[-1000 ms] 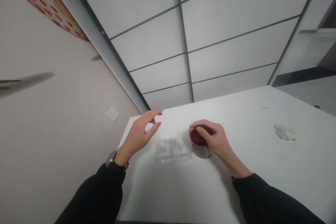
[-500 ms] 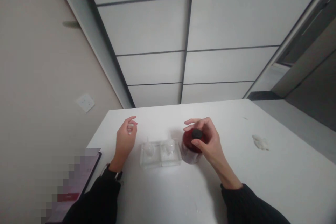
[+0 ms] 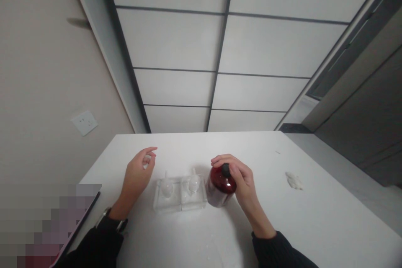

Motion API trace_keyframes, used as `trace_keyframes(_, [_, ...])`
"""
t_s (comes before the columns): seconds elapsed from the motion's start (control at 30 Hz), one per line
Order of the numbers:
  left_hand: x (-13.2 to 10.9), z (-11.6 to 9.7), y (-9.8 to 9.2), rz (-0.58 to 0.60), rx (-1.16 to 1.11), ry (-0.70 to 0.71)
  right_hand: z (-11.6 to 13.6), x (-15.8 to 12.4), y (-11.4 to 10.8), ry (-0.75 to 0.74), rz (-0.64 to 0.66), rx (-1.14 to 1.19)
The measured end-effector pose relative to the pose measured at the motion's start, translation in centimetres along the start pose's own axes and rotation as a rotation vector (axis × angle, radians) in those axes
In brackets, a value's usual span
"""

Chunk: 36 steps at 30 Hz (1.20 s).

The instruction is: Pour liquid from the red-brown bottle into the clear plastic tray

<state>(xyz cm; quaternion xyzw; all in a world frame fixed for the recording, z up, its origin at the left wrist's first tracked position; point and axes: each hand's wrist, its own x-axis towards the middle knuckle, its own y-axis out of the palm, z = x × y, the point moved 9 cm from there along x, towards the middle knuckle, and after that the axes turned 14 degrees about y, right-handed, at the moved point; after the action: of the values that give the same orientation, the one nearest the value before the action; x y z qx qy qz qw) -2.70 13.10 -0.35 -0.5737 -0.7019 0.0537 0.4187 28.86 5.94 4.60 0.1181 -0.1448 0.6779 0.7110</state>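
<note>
A dark red bottle (image 3: 220, 188) with a black cap (image 3: 225, 170) and a pale label stands upright on the white table. My right hand (image 3: 240, 176) curls around its far right shoulder, thumb against the cap. Just left of the bottle lies a clear two-compartment tray (image 3: 180, 207). In its left compartment rests a clear rounded piece (image 3: 166, 188) with a thin stem. The right compartment holds a similar clear piece (image 3: 194, 184). To the left of the tray, my left hand (image 3: 140, 171) hovers with loosely bent, parted fingers and nothing between them.
On the table's right side lies a crumpled whitish scrap (image 3: 294, 180), with a small thin sliver (image 3: 278, 152) farther back. A blurred-out flat object with a dark edge (image 3: 83, 217) is at the lower left. White panelled doors (image 3: 176, 42) rise behind the table (image 3: 314, 226).
My right hand has shifted from hovering around the cap to lying against the bottle's shoulder, fingers behind it. The view has turned, moving the table contents left in the picture.
</note>
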Motion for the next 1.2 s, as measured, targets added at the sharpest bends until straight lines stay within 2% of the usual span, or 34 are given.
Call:
trace_keyframes(0.47, [0.10,0.64,0.58,0.068,0.042,0.015,-0.13,0.29,0.18,-0.009,0.051,0.080])
trace_keyframes(0.93, [0.08,0.87,0.74,0.078,0.060,0.033,-0.58,0.36,0.17,0.039,0.061,0.151])
trace_keyframes(1.2, [0.12,0.88,0.81,0.080,0.067,0.036,-0.50,0.59,0.41,0.068,0.128,0.167])
